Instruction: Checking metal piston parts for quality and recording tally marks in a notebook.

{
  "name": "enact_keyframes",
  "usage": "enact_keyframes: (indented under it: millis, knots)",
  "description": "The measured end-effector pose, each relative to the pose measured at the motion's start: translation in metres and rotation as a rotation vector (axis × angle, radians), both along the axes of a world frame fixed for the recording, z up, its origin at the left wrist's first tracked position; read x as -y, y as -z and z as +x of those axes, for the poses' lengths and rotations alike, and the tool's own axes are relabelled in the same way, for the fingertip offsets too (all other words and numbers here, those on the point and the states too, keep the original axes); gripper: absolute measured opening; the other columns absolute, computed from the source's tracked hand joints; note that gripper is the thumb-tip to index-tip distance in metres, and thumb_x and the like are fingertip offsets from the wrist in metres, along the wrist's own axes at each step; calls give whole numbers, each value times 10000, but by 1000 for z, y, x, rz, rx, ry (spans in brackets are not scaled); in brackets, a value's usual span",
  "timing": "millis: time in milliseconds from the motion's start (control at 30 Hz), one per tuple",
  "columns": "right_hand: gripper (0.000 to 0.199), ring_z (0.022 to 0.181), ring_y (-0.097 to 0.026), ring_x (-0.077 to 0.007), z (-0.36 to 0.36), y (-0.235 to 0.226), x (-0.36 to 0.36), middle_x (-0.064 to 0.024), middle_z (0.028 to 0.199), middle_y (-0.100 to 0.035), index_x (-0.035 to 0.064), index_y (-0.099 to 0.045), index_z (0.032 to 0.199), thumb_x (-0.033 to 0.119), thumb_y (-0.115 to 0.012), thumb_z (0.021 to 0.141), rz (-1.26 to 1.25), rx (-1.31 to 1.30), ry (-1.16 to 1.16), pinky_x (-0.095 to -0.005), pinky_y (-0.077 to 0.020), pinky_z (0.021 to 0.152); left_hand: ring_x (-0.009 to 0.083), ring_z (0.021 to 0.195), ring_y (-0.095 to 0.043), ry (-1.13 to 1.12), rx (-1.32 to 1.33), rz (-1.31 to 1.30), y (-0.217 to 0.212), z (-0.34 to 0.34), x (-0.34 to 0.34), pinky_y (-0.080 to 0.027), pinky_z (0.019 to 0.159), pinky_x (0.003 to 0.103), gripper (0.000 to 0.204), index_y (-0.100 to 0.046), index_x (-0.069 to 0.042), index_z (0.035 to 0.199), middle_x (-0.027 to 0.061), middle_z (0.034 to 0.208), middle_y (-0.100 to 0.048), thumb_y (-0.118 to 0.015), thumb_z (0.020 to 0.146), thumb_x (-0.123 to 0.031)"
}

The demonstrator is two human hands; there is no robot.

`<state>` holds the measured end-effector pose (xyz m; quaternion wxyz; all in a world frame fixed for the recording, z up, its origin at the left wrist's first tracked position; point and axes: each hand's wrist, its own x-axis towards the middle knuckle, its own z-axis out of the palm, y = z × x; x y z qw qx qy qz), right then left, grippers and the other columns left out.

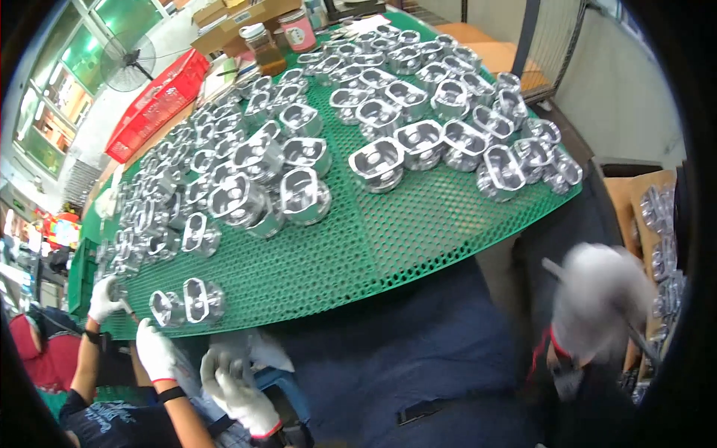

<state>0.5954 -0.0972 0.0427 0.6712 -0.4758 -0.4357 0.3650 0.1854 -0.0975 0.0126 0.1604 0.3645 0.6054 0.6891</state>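
Many shiny metal pistons stand on a green perforated mat covering the table. My left hand, in a white glove with a red cuff, hangs in front of the table's near edge. Its fingers are apart and loosely bent, with nothing seen in them. Nearest to it on the mat are two pistons. My right hand, also gloved, is off the table at the right and smeared by motion. A thin grey rod-like tool sticks out from both sides of it; its exact kind is unclear.
At the left edge a co-worker's gloved hands work close to my left hand. A box with stacked pistons stands at the right. At the back are a red crate, a jar, a pink tin and a fan.
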Motion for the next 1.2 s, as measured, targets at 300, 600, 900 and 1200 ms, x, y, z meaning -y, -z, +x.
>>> enact_keyframes:
  millis: [300,600,900,1200]
  knots:
    - [173,832,-630,-315,-16,23,-98,-130,876,-641,67,-623,976,163,-625,831,-290,1109,188,-380,-496,727,225,888,-589,410,306,-145,26,-6,16,-480,799,303,368,-535,37,1173,169,1125,-591,-525,932,-241]
    - [311,822,-669,-269,-137,12,-63,-96,890,-666,102,-624,1043,56,-668,739,-94,544,-955,-334,-538,721,407,1069,-577,861,699,-42,26,67,-13,-539,849,488,871,-211,-114,1437,239,1374,-403,-643,815,-546]
    - [404,755,-672,-253,-144,4,-76,-93,913,-665,86,-610,1136,224,-719,772,-134,833,-968,-330,-534,663,420,937,-617,770,649,14,24,28,8,-589,669,460,767,-323,-167,1396,313,1283,-434,-713,793,-437]
    - [287,524,-575,-201,-150,-14,-68,-17,646,-540,172,-621,1073,182,-600,787,313,1358,-903,-326,-447,447,325,1021,-601,732,358,-17,22,24,15,-534,832,441,874,-304,-105,1370,273,1292,-444,-769,729,-475]
